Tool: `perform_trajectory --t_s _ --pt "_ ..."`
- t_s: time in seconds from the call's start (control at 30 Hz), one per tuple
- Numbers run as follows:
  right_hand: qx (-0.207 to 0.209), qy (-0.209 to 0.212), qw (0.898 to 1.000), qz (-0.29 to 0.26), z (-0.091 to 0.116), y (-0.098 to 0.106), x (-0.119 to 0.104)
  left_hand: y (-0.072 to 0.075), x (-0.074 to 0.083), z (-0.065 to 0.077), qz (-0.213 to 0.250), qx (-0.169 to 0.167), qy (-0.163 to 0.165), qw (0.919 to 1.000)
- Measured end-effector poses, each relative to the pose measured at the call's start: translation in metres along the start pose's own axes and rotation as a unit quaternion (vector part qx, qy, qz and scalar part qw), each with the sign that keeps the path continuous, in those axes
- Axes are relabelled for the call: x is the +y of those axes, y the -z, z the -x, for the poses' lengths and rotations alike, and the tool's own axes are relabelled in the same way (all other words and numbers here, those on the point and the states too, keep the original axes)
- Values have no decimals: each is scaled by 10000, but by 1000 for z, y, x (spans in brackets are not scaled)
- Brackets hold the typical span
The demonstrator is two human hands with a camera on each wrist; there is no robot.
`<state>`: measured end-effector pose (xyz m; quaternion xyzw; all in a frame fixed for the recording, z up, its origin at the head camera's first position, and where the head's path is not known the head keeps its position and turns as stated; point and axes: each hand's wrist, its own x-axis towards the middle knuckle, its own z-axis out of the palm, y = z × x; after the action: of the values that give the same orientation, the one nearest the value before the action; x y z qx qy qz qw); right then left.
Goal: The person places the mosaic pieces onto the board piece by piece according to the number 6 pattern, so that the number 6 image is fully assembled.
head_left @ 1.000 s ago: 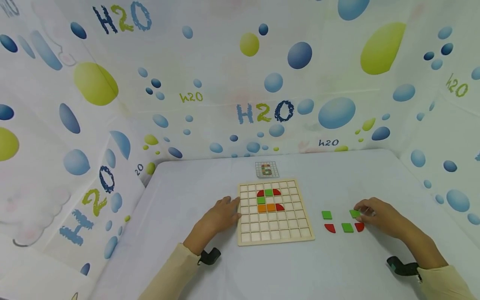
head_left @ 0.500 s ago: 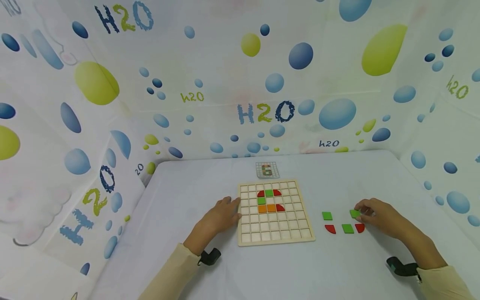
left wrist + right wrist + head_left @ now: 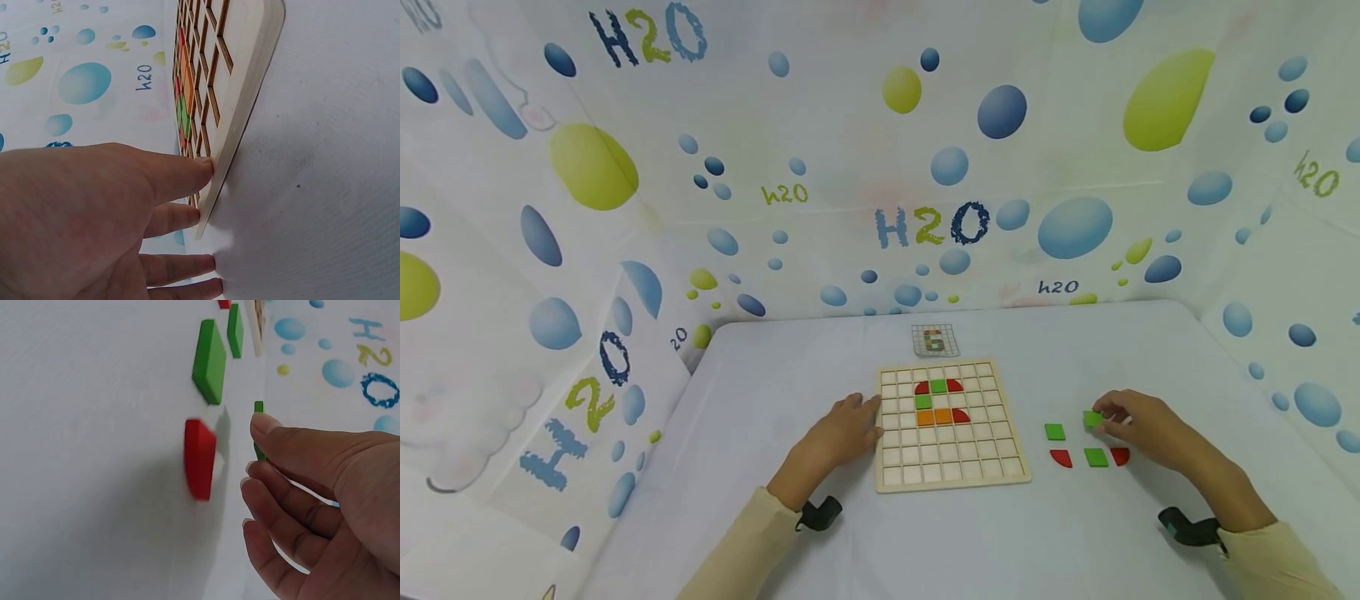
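My left hand (image 3: 842, 432) rests at the left edge of a wooden grid board (image 3: 951, 471). In the left wrist view its thumb and a fingertip touch the board's rim (image 3: 240, 115), fingers extended. Red, green and orange tiles (image 3: 933, 417) sit in some of the board's squares. At the right, my right hand (image 3: 1146, 427) pinches a green square tile (image 3: 1092, 418) between thumb and fingers; the right wrist view shows that green tile (image 3: 259, 406) edge-on. Near that hand lie a red quarter-round tile (image 3: 1120, 456) and a green square tile (image 3: 1096, 457).
Another green square (image 3: 1055, 432) and a red quarter-round (image 3: 1061, 458) lie between the board and the right hand. Behind the board is a small card (image 3: 935, 340) with a gridded coloured figure. A printed curtain (image 3: 820, 125) hangs at the back and sides of the white table (image 3: 760, 375).
My right hand has moved slightly to the left, carrying the green square tile with it. The left hand and the board have stayed put.
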<state>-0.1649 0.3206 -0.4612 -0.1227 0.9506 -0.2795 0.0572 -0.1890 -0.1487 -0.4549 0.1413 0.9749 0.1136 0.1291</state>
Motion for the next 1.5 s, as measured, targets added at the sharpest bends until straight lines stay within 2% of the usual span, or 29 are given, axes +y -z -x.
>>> perform_trajectory --t_s 0.77,1.27,1.5 --pt "-436 165 9989 61 -34 -18 -52 0 -2 -1 92 -54 67 9999" --pt "-581 655 9962 10 -43 -35 -80 1 -1 -2 19 -83 121 9999" --pt "-670 632 9957 -16 -55 -47 -96 0 -2 -1 26 -80 136 9999"
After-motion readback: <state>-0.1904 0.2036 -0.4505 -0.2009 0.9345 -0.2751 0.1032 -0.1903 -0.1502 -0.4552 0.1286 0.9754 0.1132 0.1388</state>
